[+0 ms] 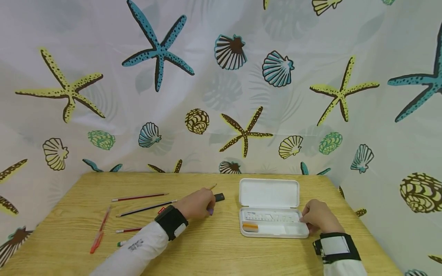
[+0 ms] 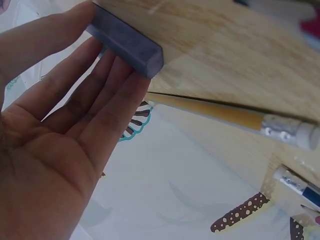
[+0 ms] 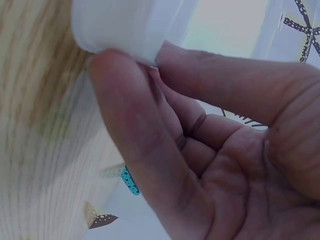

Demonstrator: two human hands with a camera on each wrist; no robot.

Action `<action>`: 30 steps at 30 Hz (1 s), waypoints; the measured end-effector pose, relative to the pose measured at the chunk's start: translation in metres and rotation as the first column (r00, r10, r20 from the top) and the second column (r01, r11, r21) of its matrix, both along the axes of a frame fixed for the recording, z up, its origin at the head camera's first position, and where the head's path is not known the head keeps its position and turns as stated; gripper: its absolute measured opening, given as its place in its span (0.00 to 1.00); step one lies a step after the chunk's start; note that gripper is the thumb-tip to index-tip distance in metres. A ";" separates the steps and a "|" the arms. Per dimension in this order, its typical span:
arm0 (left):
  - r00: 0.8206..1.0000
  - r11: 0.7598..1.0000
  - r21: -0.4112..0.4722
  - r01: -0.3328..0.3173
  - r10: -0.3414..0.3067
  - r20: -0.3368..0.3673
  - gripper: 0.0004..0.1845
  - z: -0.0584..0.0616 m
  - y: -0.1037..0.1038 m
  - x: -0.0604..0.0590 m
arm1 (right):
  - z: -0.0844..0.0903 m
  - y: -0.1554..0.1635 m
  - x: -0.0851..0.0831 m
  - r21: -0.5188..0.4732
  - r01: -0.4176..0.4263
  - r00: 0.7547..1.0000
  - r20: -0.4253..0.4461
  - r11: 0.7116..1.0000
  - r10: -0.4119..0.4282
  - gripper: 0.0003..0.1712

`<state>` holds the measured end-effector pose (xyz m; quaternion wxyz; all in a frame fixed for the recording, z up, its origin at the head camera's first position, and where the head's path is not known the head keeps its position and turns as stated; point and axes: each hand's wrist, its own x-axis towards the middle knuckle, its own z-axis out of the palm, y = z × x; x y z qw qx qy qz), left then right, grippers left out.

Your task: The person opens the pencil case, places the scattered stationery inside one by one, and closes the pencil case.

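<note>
My left hand [image 1: 197,204] is low over the table, left of the pencil case. Its thumb and fingertips pinch a purplish-grey, eraser-like block [image 2: 127,42] by its ends. Just past those fingers lies a small black block [image 1: 219,197]. A yellow pencil [image 2: 210,111] with a white eraser tip lies behind the hand. My right hand [image 1: 319,216] grips the right end of the white pencil case [image 3: 117,27] between thumb and index finger. The case lies with its lid [image 1: 269,193] raised, holding a clear ruler [image 1: 266,217] and an orange block [image 1: 250,227].
On the left lie a red pencil [image 1: 138,197], a dark pencil [image 1: 146,208] and a red pen [image 1: 98,237]. Another red pencil [image 1: 128,230] and a green-ended item [image 1: 121,243] are partly under the left sleeve. A patterned curtain [image 1: 203,88] borders the table.
</note>
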<state>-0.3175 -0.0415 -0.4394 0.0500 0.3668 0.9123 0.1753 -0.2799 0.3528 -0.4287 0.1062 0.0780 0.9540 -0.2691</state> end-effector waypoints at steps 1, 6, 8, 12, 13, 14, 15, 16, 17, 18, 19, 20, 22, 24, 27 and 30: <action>1.000 1.000 0.000 0.002 -0.002 -0.001 0.09 0.000 0.000 0.000 | 0.000 0.000 0.000 0.003 -0.001 1.000 0.000 1.000 0.001 0.07; 1.000 1.000 0.006 0.008 -0.008 -0.009 0.10 0.001 0.000 0.001 | 0.002 -0.001 0.000 0.002 -0.005 1.000 0.001 1.000 0.005 0.06; 1.000 1.000 0.007 0.005 -0.005 -0.006 0.10 0.001 0.000 0.001 | 0.002 -0.001 0.001 0.000 -0.007 1.000 -0.003 1.000 0.007 0.06; 1.000 1.000 0.007 -0.005 0.005 -0.002 0.10 0.000 0.001 0.002 | 0.001 -0.001 0.002 0.007 -0.011 1.000 -0.014 1.000 0.011 0.06; 1.000 1.000 0.006 -0.010 0.010 -0.003 0.10 0.000 0.001 0.002 | 0.001 -0.001 0.002 0.008 -0.012 1.000 -0.016 1.000 0.012 0.06; 1.000 1.000 0.004 -0.016 0.016 -0.005 0.10 0.000 0.001 0.002 | 0.001 -0.001 0.002 0.009 -0.012 1.000 -0.017 1.000 0.012 0.07; 1.000 1.000 0.001 -0.023 0.023 -0.005 0.10 0.000 0.001 0.003 | 0.001 -0.001 0.002 0.011 -0.012 1.000 -0.017 1.000 0.012 0.07; 0.999 0.999 -0.002 -0.032 0.032 -0.008 0.10 0.000 0.002 0.003 | 0.001 -0.001 0.002 0.012 -0.012 1.000 -0.018 1.000 0.012 0.07; 0.999 0.999 -0.006 -0.040 0.040 -0.011 0.10 0.000 0.002 0.003 | 0.001 -0.001 0.001 0.011 -0.012 1.000 -0.017 1.000 0.012 0.07; 0.999 0.999 -0.009 -0.048 0.048 -0.017 0.10 0.000 0.002 0.004 | 0.001 -0.001 0.001 0.009 -0.011 1.000 -0.018 1.000 0.012 0.07; 0.998 0.998 -0.012 -0.055 0.055 -0.021 0.10 0.000 0.002 0.004 | 0.001 -0.001 0.001 0.006 -0.011 1.000 -0.016 1.000 0.011 0.07; 0.998 0.998 -0.013 -0.059 0.059 -0.027 0.10 -0.001 0.002 0.004 | 0.001 -0.001 0.001 0.006 -0.010 1.000 -0.014 1.000 0.011 0.07; 0.997 0.998 -0.010 -0.060 0.060 -0.039 0.11 -0.001 0.002 0.005 | 0.002 -0.002 0.001 0.001 -0.011 1.000 -0.008 1.000 0.011 0.07; 0.997 0.998 -0.008 -0.061 0.060 -0.046 0.12 -0.001 0.002 0.005 | 0.003 -0.002 0.001 -0.001 -0.011 1.000 -0.003 1.000 0.011 0.06; 0.997 0.998 -0.009 -0.061 0.060 -0.050 0.13 0.000 0.003 0.006 | 0.004 -0.002 0.001 -0.003 -0.008 1.000 0.006 1.000 0.008 0.06; 0.996 0.998 -0.014 -0.061 0.060 -0.060 0.12 0.001 0.005 0.008 | 0.005 -0.002 0.001 -0.007 -0.007 1.000 0.014 1.000 0.007 0.06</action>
